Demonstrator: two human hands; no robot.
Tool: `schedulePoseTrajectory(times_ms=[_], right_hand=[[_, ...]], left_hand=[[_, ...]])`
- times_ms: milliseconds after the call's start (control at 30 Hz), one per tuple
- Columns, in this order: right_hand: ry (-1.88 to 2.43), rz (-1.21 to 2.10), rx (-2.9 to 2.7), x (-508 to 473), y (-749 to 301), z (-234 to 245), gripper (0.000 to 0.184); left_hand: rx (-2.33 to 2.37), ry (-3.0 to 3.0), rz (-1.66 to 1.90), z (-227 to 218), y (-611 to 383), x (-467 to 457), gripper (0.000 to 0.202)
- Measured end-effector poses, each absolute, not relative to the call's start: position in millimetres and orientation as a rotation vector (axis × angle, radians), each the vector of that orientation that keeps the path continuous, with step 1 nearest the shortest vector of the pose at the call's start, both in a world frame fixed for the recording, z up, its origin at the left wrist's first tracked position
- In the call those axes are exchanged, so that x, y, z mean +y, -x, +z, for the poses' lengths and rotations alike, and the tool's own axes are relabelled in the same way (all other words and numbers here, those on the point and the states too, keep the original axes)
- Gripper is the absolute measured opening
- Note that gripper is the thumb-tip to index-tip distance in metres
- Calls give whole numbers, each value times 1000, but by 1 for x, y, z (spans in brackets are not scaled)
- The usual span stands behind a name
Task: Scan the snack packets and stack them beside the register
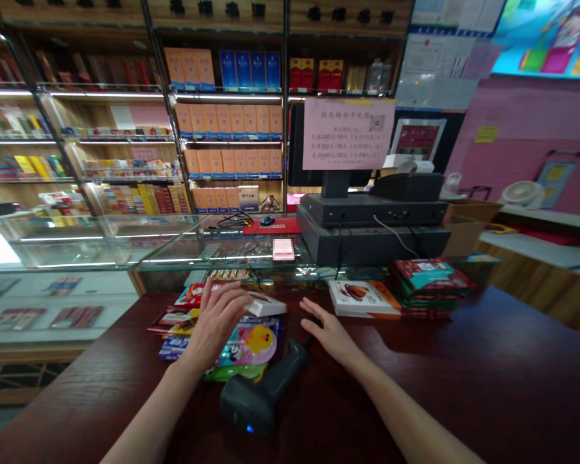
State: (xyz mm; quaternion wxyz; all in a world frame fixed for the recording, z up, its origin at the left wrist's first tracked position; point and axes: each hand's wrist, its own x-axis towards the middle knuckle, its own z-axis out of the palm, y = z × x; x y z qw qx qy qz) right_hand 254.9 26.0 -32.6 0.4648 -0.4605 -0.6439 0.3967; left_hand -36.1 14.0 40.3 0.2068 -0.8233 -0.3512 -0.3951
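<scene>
My left hand (218, 322) is stretched out over a pile of colourful snack packets, fingers extended. Its fingertips reach the near side of a small white box (267, 304); whether they touch it I cannot tell. Below the palm lies a packet with a yellow chick (260, 338), and red packaging (193, 295) shows behind the hand. My right hand (329, 330) hovers above the dark counter with thumb and fingers apart, holding nothing. Between my forearms rests a black barcode scanner (263, 390) with a blue light. Just beyond my right hand sits a white-and-orange box (362, 299) with a food picture.
A stack of red and green packets (428, 287) stands at the right on the dark wooden counter (444, 380). Behind is a glass display counter (212, 248) bearing a black cash register (372, 225) with a pink notice (348, 134). Shelves of boxes (229, 122) line the back wall.
</scene>
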Motion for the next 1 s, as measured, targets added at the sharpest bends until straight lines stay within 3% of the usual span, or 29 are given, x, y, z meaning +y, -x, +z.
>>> schedulePoseTrajectory(times_ms=[333,533,1000], right_hand=[[1086,529,-1955,-6,-240,7,47],[1022,238,-2168,-16,-227,17,31],[1049,87,-2228,-10,-227,9,37]], left_hand=[[-1005,2295,-1005,40,31,11,20],[-1077,2272,-1092,35,24,11,42],[-1126,2381,-1027,36,25,7,48]])
